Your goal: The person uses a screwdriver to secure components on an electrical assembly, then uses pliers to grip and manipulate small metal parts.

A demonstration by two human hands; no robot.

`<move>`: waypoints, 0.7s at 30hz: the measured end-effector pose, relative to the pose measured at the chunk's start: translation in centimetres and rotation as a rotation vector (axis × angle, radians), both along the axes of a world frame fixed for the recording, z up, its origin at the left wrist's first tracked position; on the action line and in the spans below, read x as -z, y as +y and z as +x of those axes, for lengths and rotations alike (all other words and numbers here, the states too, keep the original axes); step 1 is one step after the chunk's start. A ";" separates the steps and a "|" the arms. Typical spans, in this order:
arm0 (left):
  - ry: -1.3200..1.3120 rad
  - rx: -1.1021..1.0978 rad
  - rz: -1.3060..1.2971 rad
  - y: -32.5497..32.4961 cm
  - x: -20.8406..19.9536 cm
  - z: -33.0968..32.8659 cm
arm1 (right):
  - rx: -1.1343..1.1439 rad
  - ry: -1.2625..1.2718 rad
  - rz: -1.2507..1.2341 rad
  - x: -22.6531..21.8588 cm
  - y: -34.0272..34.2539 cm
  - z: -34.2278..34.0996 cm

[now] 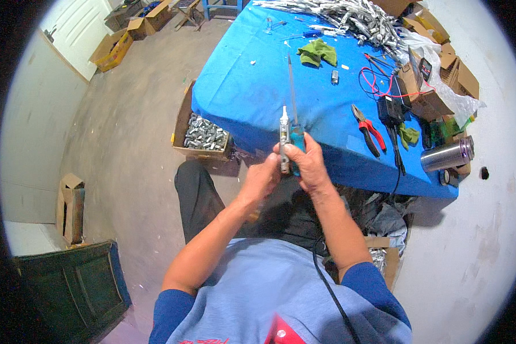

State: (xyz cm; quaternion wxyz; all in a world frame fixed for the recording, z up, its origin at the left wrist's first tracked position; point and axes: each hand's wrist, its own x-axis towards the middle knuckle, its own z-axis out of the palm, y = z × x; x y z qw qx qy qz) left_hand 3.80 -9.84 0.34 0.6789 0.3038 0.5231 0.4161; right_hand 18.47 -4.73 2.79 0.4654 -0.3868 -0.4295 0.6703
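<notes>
Over the surface's point(235, 94) near edge, the slim metal part point(284, 127) points away beside a parallel screwdriver point(297, 139); right hand point(310, 165) grips both, left hand's point(262, 178) curled fingers seemingly pinch the part's lower end.

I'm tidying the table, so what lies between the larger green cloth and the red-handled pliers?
In the head view, a small metallic piece lies between the larger green cloth and the pliers, with a tiny white scrap near it.

The blue-covered worktop point(235, 74) extends from 12 to 3 o'clock. A pale wall point(501, 155) stands at 3 o'clock; a white door point(71, 31), 10 o'clock. Grey-brown floor point(120, 160): 9 o'clock. Dark panelled board point(69, 289): 8 o'clock.
</notes>
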 end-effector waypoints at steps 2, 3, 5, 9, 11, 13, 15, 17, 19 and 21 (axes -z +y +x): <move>-0.055 -0.059 -0.089 -1.0 -0.1 -1.6 | -0.150 -0.064 -0.097 -2.1 0.4 1.7; -0.059 -0.055 -0.081 -1.2 0.4 -2.5 | -0.257 -0.110 -0.093 -2.7 0.5 2.7; -0.008 -0.039 -0.026 -1.8 0.7 -4.1 | -0.443 -0.254 -0.119 -4.1 0.6 4.1; 0.067 0.014 0.142 -2.2 -0.2 -5.7 | -0.661 -0.521 -0.052 -6.2 1.1 4.9; 0.109 0.057 0.200 -2.0 -0.7 -5.8 | -0.768 -0.613 -0.050 -7.8 1.7 4.7; 0.165 0.122 0.261 -1.9 -1.5 -5.4 | -0.877 -0.684 -0.002 -8.0 2.8 5.0; 0.219 0.201 0.293 -2.1 -2.2 -4.7 | -1.021 -0.774 0.045 -8.8 3.8 4.6; 0.265 0.297 0.316 -2.3 -2.5 -4.1 | -1.167 -0.850 0.067 -9.8 4.4 3.8; 0.290 0.410 0.344 -2.5 -2.6 -3.6 | -1.233 -0.898 0.094 -9.9 4.9 3.0; 0.254 0.478 0.334 -2.3 -2.3 -3.1 | -1.271 -0.922 0.109 -10.0 5.5 2.5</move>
